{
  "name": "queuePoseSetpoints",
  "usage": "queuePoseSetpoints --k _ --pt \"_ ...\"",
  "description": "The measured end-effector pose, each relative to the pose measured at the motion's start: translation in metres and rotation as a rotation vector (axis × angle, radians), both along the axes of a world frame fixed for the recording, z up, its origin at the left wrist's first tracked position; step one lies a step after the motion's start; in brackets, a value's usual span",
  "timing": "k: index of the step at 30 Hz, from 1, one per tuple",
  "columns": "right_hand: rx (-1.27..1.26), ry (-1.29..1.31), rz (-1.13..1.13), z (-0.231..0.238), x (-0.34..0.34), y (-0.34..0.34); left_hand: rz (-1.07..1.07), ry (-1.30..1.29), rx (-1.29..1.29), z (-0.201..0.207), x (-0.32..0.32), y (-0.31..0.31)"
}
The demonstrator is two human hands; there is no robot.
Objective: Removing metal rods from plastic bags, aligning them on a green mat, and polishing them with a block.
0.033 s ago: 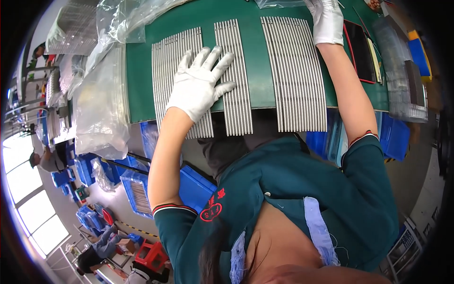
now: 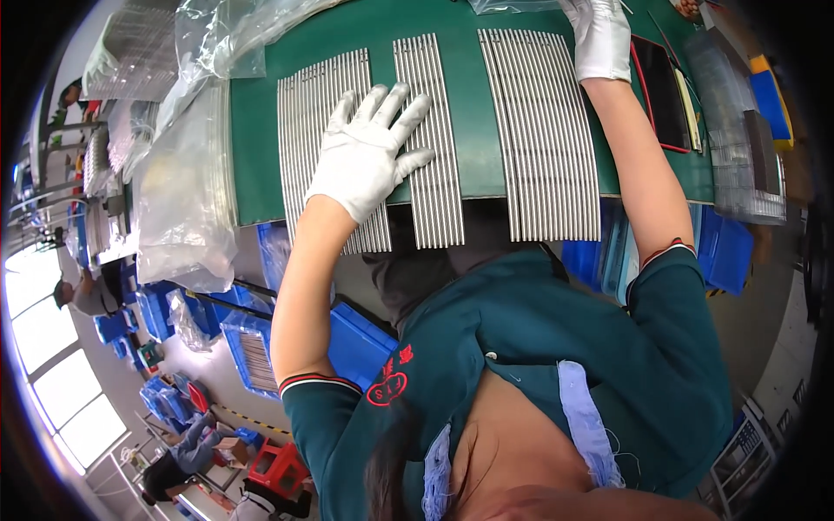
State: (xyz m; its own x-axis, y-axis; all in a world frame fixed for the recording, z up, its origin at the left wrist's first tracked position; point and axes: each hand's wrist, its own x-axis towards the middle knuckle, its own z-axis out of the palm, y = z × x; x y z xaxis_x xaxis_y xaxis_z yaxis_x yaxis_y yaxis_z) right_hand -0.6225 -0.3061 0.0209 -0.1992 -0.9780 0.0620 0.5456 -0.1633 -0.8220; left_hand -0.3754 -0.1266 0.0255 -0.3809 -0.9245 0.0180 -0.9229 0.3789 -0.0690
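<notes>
My left hand (image 2: 360, 161), in a white glove, lies flat with its fingers spread over two groups of thin metal rods. Its palm covers part of the left group of rods (image 2: 304, 113). The fingertips and thumb reach onto the narrower middle group of rods (image 2: 434, 156). Further right is a wide group of rods (image 2: 543, 139), side by side, which no hand covers. All three groups stick out past the near table edge. My right hand (image 2: 601, 43), gloved in white too, rests beyond the right group's far corner; the picture's top edge cuts off its fingers.
The rods lie on a green table (image 2: 473, 113). Clear plastic bags (image 2: 187, 191) cover its left side. To the right are a red-edged dark flat object (image 2: 658, 95) and clear plastic trays (image 2: 738, 139). Blue bins (image 2: 356, 343) stand below, and other people work at the far left.
</notes>
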Motion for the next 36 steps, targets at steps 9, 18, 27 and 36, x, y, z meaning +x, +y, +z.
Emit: queuePoseSetpoints --k 9,18,27,36 --pt "-0.004 0.039 0.0 0.009 0.006 0.009 -0.077 0.064 -0.027 -0.009 -0.042 -0.016" --pt "-0.016 0.015 0.038 0.004 0.002 0.005 0.018 -0.065 0.058 0.01 -0.016 -0.004" --pt "-0.06 0.091 0.071 0.002 0.002 0.006 -0.143 0.035 0.021 0.011 -0.075 -0.012" --pt "-0.076 0.061 0.059 0.006 0.0 0.005 -0.261 0.081 0.01 -0.009 -0.101 -0.041"
